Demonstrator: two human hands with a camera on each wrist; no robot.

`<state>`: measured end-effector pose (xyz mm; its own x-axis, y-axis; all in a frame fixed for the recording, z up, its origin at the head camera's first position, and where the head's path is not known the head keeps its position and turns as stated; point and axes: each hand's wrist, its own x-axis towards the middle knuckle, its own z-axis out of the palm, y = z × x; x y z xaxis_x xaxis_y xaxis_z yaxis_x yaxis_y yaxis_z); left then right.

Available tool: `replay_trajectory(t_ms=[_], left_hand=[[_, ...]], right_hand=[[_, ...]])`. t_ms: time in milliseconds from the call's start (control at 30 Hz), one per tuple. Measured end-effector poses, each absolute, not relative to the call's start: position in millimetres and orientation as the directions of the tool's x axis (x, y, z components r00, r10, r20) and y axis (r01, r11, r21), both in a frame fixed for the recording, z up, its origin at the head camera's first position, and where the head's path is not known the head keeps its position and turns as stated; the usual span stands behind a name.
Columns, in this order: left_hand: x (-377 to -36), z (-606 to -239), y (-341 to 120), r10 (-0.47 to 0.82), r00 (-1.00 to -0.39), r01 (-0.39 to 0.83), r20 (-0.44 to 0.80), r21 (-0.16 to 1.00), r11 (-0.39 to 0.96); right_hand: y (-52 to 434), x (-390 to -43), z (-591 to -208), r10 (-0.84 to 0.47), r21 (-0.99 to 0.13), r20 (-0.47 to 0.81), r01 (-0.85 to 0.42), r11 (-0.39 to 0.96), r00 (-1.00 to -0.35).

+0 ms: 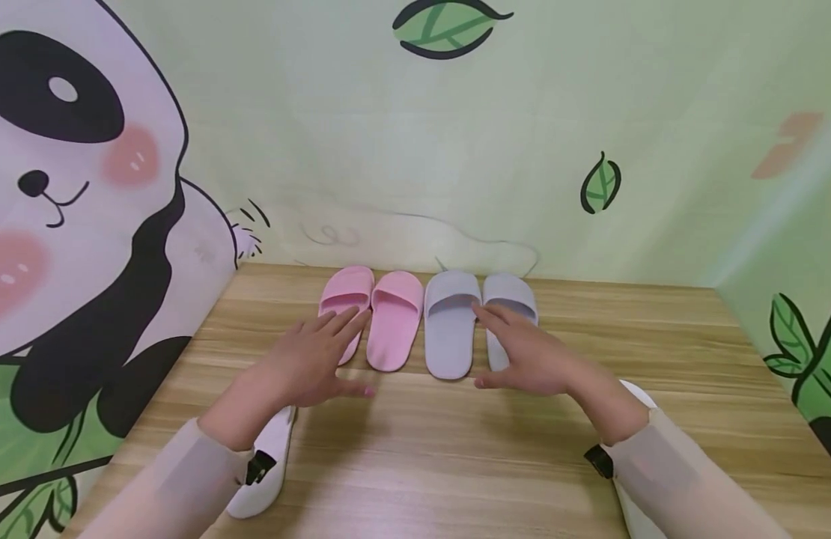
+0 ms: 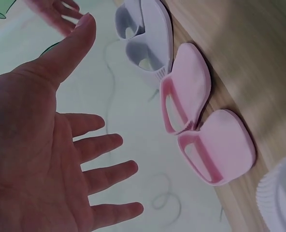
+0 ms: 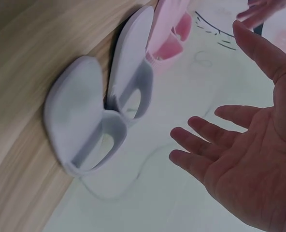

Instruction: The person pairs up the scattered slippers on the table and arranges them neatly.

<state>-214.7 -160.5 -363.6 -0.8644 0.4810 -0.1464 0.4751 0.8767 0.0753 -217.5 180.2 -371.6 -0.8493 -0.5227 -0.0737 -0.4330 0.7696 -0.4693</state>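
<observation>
A pair of pink slippers (image 1: 394,329) and a pair of grey slippers (image 1: 449,337) stand side by side against the back wall, toes toward it. My left hand (image 1: 314,359) hovers in front of the pink pair, fingers spread and thumb out, holding nothing; its palm (image 2: 32,159) shows in the left wrist view. Over the right grey slipper (image 3: 78,111) hangs my right hand (image 1: 530,352), fingers extended and nothing in it. In the head view each hand hides part of the slipper behind it.
A white slipper (image 1: 270,471) lies under my left forearm. Another white object (image 1: 634,505), partly hidden, is beneath my right forearm. The wooden surface (image 1: 415,464) ends at a pale green wall (image 1: 361,150) with leaf drawings and a panda (image 1: 65,187) at the left.
</observation>
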Motion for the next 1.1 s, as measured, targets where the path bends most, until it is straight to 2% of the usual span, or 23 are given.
replay_trajectory(t_ms=[367,767,967,1100], left_hand=[[-203.5,-378.0,-197.1,0.465,-0.875,0.440,-0.133,0.178,0.880],[-204.6,-413.7,-254.7,0.420,-0.900,0.366,-0.119,0.317,0.875],[-205.8,-423.6,-272.0,0.395,-0.902,0.317,-0.172,0.358,0.878],[-206.9,-427.4,-277.3,0.383,-0.899,0.285,-0.213,0.380,0.880]], right_hand=[[235.8,-190.8,-387.1,-0.449,-0.509,-0.062,-0.359,0.783,-0.892],[299.4,-171.4,-403.5,-0.380,-0.522,-0.145,-0.255,0.814,-0.914],[325.9,-166.4,-411.3,-0.356,-0.489,-0.176,-0.232,0.841,-0.918],[341.1,-161.5,-413.5,-0.349,-0.493,-0.253,-0.190,0.849,-0.902]])
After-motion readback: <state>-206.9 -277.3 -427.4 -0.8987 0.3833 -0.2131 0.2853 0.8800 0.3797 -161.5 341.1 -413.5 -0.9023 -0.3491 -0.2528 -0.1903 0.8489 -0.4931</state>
